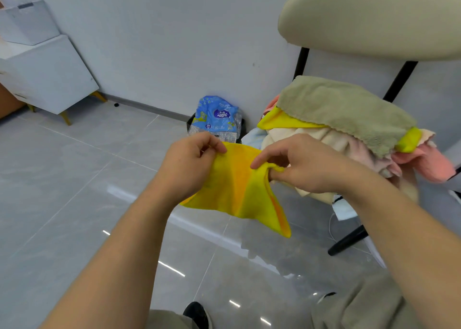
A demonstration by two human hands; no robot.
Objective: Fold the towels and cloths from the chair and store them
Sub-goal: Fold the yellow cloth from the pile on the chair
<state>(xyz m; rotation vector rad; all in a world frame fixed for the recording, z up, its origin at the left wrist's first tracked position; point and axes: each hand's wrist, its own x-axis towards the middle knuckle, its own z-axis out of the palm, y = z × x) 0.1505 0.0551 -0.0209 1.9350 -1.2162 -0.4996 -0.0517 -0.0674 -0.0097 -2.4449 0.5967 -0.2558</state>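
Note:
A yellow cloth [237,191] hangs in the air between my two hands, above the floor and left of the chair. My left hand [189,164] pinches its upper left edge. My right hand [299,164] pinches the upper right edge between thumb and fingers. The cloth's lower corner droops to a point. On the chair seat lies a pile of cloths: an olive-green towel [341,109] on top, another yellow cloth [279,121] under it, cream [331,139] and pink [429,161] ones below.
The chair has a beige backrest [374,19] and black legs [349,241]. A blue plastic package [217,116] sits by the wall over a black bin. A white cabinet [50,76] stands at the left. My knees and a black shoe [197,313] show at the bottom.

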